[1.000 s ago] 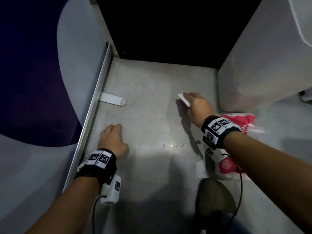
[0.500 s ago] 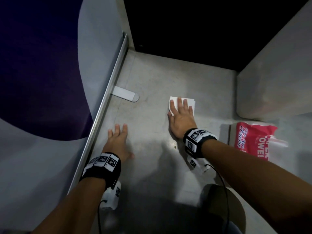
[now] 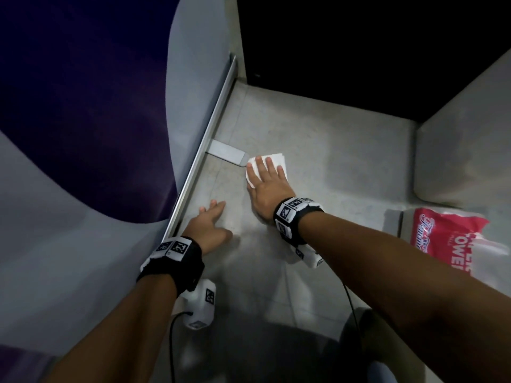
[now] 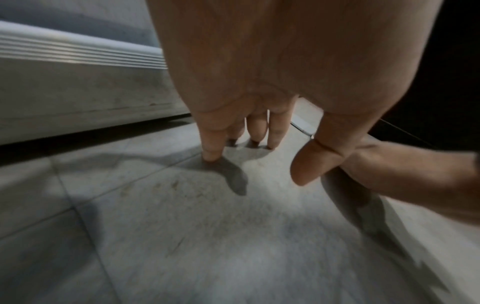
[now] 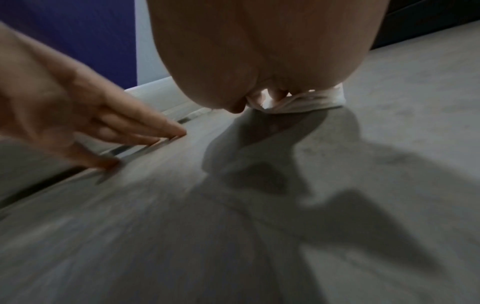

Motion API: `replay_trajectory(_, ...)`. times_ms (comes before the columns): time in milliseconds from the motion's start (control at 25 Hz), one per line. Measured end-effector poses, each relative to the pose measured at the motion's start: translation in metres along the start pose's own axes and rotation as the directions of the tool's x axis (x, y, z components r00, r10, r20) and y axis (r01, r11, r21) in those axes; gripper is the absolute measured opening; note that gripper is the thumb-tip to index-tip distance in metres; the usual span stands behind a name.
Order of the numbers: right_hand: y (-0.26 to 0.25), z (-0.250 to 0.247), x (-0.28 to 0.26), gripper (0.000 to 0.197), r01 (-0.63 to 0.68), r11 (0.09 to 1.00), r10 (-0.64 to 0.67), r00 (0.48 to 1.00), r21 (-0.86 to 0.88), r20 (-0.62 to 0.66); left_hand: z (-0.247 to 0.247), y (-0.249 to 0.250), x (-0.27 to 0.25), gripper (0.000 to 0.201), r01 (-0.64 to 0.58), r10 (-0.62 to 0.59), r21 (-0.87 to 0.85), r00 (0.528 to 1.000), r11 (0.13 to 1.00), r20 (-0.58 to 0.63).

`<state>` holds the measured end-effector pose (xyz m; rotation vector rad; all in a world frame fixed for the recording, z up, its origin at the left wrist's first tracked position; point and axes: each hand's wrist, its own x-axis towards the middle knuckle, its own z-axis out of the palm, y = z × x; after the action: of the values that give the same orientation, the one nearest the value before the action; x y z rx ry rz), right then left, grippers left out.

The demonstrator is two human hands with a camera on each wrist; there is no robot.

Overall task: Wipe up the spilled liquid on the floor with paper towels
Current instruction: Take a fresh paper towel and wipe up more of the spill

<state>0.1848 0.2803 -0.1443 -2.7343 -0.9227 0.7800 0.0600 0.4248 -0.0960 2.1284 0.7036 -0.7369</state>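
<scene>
A folded white paper towel (image 3: 279, 159) lies flat on the grey floor (image 3: 331, 172). My right hand (image 3: 266, 179) presses down on it with straight, spread fingers; in the right wrist view the towel (image 5: 319, 102) shows under the palm. My left hand (image 3: 211, 219) is braced on the floor near the wall's metal strip, fingers straight, fingertips (image 4: 211, 155) touching the tiles and holding nothing. No spilled liquid is plainly visible around the towel.
A red and white paper towel pack (image 3: 442, 233) lies on the floor at right. A metal strip (image 3: 204, 145) and a flat metal plate (image 3: 228, 154) run along the left wall. A grey cabinet side (image 3: 464, 150) stands at right, a dark opening behind.
My right hand laid the towel flat, then slid it forward and to the left, close to the metal plate. My left hand uncurled and now rests flat on the floor.
</scene>
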Motion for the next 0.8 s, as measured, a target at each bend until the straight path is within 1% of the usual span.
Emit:
replay_trajectory(40,-0.004,0.002,-0.005,0.059,0.044,0.999,-0.044,0.999,-0.018,0.006,-0.002,-0.002,0.001,0.084,0.005,-0.006,-0.061,1.000,0.998,-0.012)
replay_trajectory(120,-0.015,0.011,-0.015,0.058,0.188,0.980,-0.186,0.982,-0.061,0.033,-0.004,-0.004,0.004,0.076,-0.010,-0.006,-0.176,0.996,0.984,-0.090)
replay_trajectory(200,-0.019,0.023,-0.028,0.058,0.350,0.932,-0.343,0.936,-0.097,0.079,-0.002,-0.004,0.003,0.059,-0.031,-0.019,-0.243,0.979,0.970,-0.201)
replay_trajectory(280,-0.004,0.032,-0.043,0.057,0.486,0.864,-0.476,0.874,-0.134,0.102,-0.002,-0.001,0.003,0.043,-0.014,-0.051,-0.223,0.958,0.975,-0.283)
replay_trajectory(360,0.023,0.031,-0.058,0.058,0.580,0.802,-0.566,0.814,-0.142,0.131,0.001,0.005,0.001,0.035,-0.002,-0.047,-0.144,0.941,0.990,-0.336)
replay_trajectory(400,0.038,0.029,-0.065,0.060,0.603,0.786,-0.588,0.797,-0.139,0.138,0.002,0.009,0.002,0.032,-0.017,-0.027,-0.119,0.934,0.993,-0.357)
replay_trajectory(440,0.050,0.027,-0.074,0.062,0.609,0.782,-0.594,0.792,-0.133,0.140,0.004,0.014,0.001,0.030,-0.035,-0.006,-0.105,0.930,0.994,-0.367)
replay_trajectory(480,0.059,0.025,-0.081,0.063,0.599,0.791,-0.582,0.800,-0.126,0.145,0.005,0.018,0.002,0.028,-0.054,0.016,-0.093,0.929,0.994,-0.369)
replay_trajectory(520,0.069,0.023,-0.091,0.064,0.565,0.817,-0.549,0.823,-0.116,0.143,0.008,0.024,0.002,0.027,-0.067,0.035,-0.075,0.931,0.995,-0.363)
replay_trajectory(600,0.089,0.022,-0.113,0.066,0.445,0.892,-0.436,0.894,-0.085,0.108,0.015,0.036,0.004,0.021,-0.081,0.063,-0.035,0.930,0.996,-0.361)
replay_trajectory(680,0.100,0.027,-0.137,0.071,0.271,0.962,-0.270,0.961,-0.011,0.057,0.023,0.050,0.005,0.018,-0.090,0.081,-0.009,0.929,0.996,-0.362)
replay_trajectory(720,0.102,0.031,-0.148,0.072,0.178,0.984,-0.179,0.983,0.028,0.035,0.027,0.056,0.004,0.021,-0.100,0.092,-0.005,0.930,0.995,-0.355)
replay_trajectory(800,0.100,0.036,-0.166,0.066,-0.007,0.996,0.006,1.000,0.088,0.004,0.034,0.068,0.001,0.027,-0.123,0.113,-0.008,0.934,0.992,-0.338)
